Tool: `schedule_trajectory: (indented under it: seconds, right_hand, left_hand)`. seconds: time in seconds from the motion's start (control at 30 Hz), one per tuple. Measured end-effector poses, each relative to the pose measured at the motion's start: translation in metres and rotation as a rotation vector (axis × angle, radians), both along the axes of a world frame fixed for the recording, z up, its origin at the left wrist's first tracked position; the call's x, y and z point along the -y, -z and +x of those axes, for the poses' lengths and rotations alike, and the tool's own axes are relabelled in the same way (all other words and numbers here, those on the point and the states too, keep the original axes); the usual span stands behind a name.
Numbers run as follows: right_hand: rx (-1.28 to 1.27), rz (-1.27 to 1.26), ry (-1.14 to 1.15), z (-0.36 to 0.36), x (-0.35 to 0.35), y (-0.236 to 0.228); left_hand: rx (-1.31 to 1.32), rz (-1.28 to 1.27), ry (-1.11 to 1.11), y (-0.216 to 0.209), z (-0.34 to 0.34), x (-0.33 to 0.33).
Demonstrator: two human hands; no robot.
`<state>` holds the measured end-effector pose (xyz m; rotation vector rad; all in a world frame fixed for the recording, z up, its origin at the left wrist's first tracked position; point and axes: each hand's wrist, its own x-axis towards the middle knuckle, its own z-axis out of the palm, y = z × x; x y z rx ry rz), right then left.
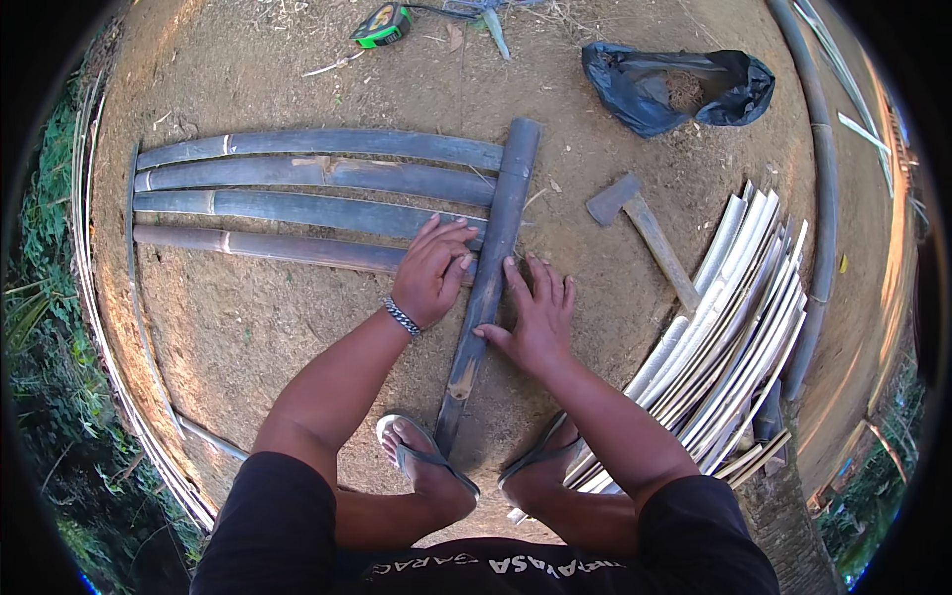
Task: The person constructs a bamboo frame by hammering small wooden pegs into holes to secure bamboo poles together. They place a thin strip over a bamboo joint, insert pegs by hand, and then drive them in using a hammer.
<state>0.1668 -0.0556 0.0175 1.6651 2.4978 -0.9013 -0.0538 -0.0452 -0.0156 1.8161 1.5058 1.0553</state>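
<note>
Four dark split-bamboo slats (273, 205) lie side by side on the ground, their right ends at a dark round bamboo pole (511, 188) that slants toward my feet. My left hand (432, 273), with a chain bracelet at the wrist, is bent over the right ends of the two nearest slats. Its fingers curl around a slat beside the pole, and the palm hides part of the nearest slat (327, 250). Right of the pole is my right hand (537, 317), fingers spread, thumb and index fingertips against the pole's side. It grips nothing.
An axe (650, 235) with a wooden handle lies right of the pole. A pile of pale split-bamboo strips (719, 337) spreads at the right. Farther off are a black plastic bag (645, 94) and a green tape measure (382, 25). A long pole (822, 218) borders the right.
</note>
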Motion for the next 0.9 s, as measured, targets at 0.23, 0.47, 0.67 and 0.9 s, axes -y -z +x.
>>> schedule_trajectory:
  seconds: [0.23,0.47,0.67,0.9]
  right_hand:
    - [0.01,0.005,-0.024,0.002,0.0,0.003]
    - [0.051,0.004,-0.063,0.001,-0.002,0.001]
    - [0.057,0.017,-0.062,0.001,0.0,0.002]
    - [0.059,-0.012,-0.04,-0.002,0.0,0.0]
  left_hand:
    - [0.05,-0.03,-0.101,0.002,0.003,-0.003]
    - [0.054,-0.043,-0.188,0.004,0.008,-0.007]
    - [0.016,0.002,-0.276,0.007,0.018,-0.009]
    - [0.003,-0.003,-0.346,0.008,0.024,-0.01]
